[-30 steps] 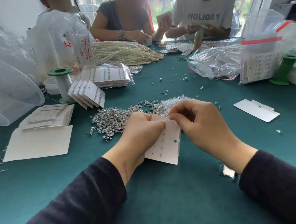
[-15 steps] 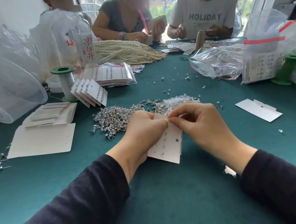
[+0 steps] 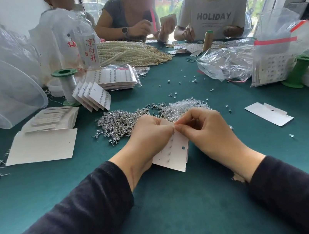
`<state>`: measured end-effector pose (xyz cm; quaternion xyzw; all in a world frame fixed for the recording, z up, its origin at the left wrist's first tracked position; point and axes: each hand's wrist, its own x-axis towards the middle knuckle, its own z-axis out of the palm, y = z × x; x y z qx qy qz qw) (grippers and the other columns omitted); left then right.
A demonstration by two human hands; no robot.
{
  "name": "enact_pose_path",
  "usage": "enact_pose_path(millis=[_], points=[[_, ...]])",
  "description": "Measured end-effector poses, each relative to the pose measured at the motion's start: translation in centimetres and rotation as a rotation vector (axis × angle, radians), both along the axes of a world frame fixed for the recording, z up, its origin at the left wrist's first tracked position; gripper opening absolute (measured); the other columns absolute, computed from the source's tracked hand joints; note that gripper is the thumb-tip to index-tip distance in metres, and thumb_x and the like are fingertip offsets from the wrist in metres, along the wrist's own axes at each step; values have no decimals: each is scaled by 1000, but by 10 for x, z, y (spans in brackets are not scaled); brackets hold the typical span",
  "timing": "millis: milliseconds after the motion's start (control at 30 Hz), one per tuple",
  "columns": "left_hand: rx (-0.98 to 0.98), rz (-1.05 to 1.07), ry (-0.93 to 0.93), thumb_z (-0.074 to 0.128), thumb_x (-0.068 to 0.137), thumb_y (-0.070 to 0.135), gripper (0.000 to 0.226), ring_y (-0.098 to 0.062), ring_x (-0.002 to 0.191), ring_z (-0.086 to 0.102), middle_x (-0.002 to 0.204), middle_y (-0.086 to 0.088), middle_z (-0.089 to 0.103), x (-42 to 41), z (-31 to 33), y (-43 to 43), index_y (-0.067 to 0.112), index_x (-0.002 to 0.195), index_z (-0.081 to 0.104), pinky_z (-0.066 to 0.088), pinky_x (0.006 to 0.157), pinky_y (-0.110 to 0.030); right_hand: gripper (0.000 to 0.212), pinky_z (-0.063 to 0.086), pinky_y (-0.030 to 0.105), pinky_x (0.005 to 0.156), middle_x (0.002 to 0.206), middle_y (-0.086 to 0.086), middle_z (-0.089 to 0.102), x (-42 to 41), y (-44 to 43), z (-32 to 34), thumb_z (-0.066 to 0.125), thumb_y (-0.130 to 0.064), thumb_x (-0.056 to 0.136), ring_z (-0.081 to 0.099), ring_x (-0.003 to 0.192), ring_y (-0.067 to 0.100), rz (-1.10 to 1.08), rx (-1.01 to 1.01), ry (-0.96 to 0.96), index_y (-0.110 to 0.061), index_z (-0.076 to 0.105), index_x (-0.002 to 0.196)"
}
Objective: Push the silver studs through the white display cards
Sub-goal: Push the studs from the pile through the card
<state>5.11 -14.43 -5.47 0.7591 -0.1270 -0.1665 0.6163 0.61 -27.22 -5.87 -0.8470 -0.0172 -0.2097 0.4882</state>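
Note:
My left hand [image 3: 149,138] grips a white display card [image 3: 173,155] by its left edge, just above the green table. Several studs sit in the card's holes. My right hand [image 3: 206,131] pinches at the card's top edge with thumb and forefinger, touching the left fingertips; the stud between them is hidden. A heap of silver studs [image 3: 118,124] lies right behind my hands, with a pile of clear backs [image 3: 184,106] beside it.
Blank cards [image 3: 43,146] lie stacked at the left, filled cards [image 3: 94,98] lean behind them by a green spool [image 3: 66,86]. One loose card [image 3: 268,114] lies at the right. Plastic bags [image 3: 226,63], pearl strands [image 3: 129,54] and three seated people fill the far side.
Both hands stay pinched together at the card's top edge. The view has tilted slightly, and the people opposite have shifted their hands.

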Motion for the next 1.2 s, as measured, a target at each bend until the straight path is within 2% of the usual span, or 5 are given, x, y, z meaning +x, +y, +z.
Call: enact_pose_path(millis=[133, 267, 767, 1000, 1200], points=[[6, 0, -2, 51, 80, 1, 24, -22, 50, 59, 63, -11, 61, 0, -1, 1, 10, 60, 58, 46, 45, -24, 13, 48, 31, 64, 74, 11, 65, 2, 0, -1, 68, -7, 78, 59, 67, 24, 0, -83, 6, -13, 62, 69], [17, -45, 19, 48, 86, 4, 25, -24, 56, 57, 66, -13, 58, 0, 1, 1, 10, 64, 57, 44, 48, -25, 12, 42, 18, 56, 70, 5, 62, 2, -1, -1, 67, -5, 79, 52, 60, 14, 26, -119, 33, -11, 64, 69], [41, -40, 12, 49, 88, 8, 19, -24, 57, 64, 73, -15, 64, -3, 4, 1, 7, 74, 61, 50, 47, -26, 6, 36, 14, 61, 68, -4, 52, -5, 5, 2, 62, -6, 77, 47, 59, 9, -78, -443, -130, -8, 62, 71], [97, 6, -81, 48, 83, 5, 18, -23, 60, 49, 68, -14, 49, -3, 1, 0, 10, 66, 51, 39, 52, -29, 8, 35, 10, 60, 67, -7, 51, -4, 6, 3, 60, -5, 76, 47, 61, 3, -51, -458, -102, -10, 60, 70], [51, -27, -63, 49, 84, 6, 12, -24, 63, 54, 72, -15, 53, -5, 4, 3, 7, 74, 55, 43, 57, -32, 7, 38, 14, 61, 70, -5, 56, -6, 4, 2, 61, -4, 77, 50, 60, 9, -45, -449, -133, -10, 63, 73]])
